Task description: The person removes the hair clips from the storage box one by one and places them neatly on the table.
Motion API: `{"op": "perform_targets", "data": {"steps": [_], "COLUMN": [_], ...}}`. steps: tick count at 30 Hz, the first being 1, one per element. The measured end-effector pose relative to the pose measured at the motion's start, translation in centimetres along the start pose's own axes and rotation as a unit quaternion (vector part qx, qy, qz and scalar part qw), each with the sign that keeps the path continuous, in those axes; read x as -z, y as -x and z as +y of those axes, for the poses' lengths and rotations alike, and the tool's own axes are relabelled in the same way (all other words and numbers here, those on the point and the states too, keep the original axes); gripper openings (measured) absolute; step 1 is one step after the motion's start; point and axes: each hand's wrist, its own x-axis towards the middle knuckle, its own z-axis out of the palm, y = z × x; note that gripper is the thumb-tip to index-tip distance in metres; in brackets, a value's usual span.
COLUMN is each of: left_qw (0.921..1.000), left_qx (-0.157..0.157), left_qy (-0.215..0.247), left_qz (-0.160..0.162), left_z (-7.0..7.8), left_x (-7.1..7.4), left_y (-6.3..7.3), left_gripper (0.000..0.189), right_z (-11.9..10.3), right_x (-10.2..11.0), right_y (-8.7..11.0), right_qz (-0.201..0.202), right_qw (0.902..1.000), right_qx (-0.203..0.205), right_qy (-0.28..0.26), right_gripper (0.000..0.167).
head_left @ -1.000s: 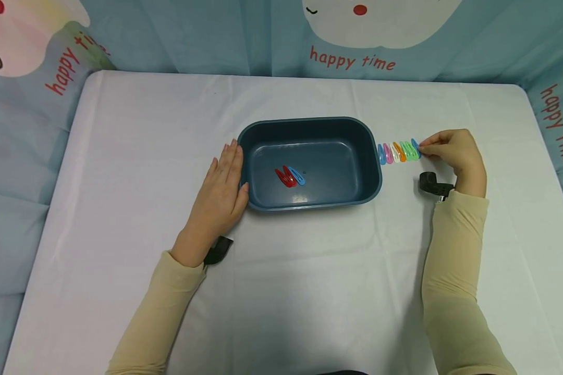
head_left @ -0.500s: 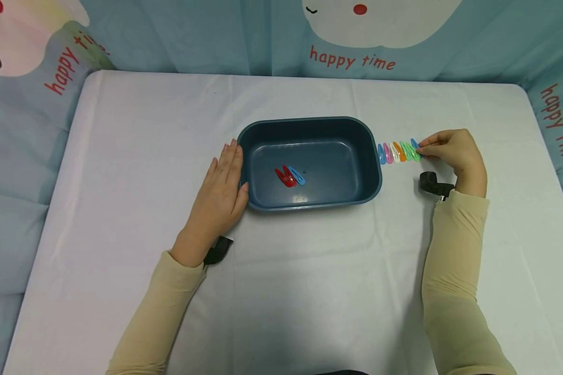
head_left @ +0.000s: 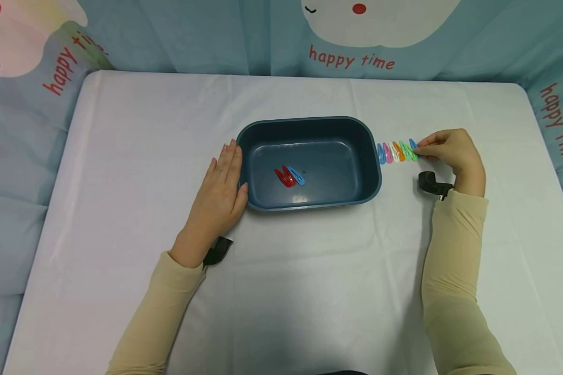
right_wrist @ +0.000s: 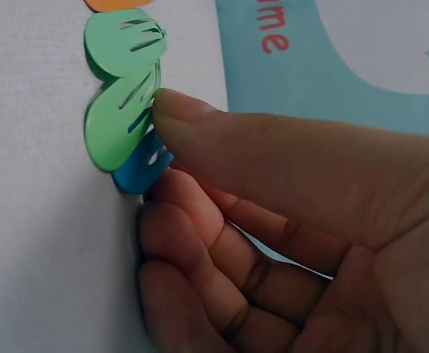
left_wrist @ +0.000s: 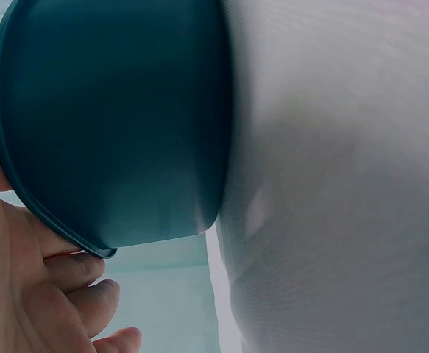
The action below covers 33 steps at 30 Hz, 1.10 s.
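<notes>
A dark blue rectangular tub (head_left: pixel 309 203) stands mid-table, with two red hair clips (head_left: pixel 285 176) and a blue hair clip (head_left: pixel 296 175) lying on its floor. My left hand (head_left: pixel 218 192) lies with straight fingers along the tub's left rim; the left wrist view shows the fingers against the rim (left_wrist: pixel 45 220). Right of the tub runs a row of snap hair clips in blue, pink, white, orange (head_left: pixel 399 151) and green. At the row's right end my right hand (head_left: pixel 452 151) pinches a blue hair clip (right_wrist: pixel 137 169), its thumb tip overlapping the neighbouring green clip (right_wrist: pixel 118 129).
A white cloth (head_left: pixel 286 291) covers the table. Blue curtains (head_left: pixel 192 36) printed with cartoon faces hang along the back and sides. The row's left end sits close to the tub's right wall. Black cameras (head_left: pixel 433 183) are strapped at both wrists.
My right fingertips have shifted slightly left with the blue clip, closer against the green clips. The left hand and the tub hold still.
</notes>
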Motion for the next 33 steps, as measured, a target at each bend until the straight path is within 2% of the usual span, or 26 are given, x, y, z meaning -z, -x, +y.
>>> {"op": "perform_targets", "data": {"steps": [24,30,33], "left_qw": [1.0,1.0,0.9999], "left_qx": [-0.002,-0.005,-0.006], "left_qy": [0.003,0.004,0.006], "left_qz": [0.002,0.005,0.007], "left_z": [0.01,-0.02,-0.03], "left_x": [0.05,0.0,-0.02], "left_y": [0.04,0.02,0.02], "left_gripper": [0.062,0.062,0.062], "right_z": [-0.45,-0.14,-0.09], "right_x": [-0.25,-0.01,-0.01], "right_y": [0.12,0.14,0.09], "right_qz": [0.013,0.006,0.009], "right_qw": [0.9997,0.9999,0.9999], "right_qx": [-0.01,-0.008,-0.003], "right_qy": [0.019,-0.007,-0.012], "right_gripper": [0.022,0.011,0.014]}}
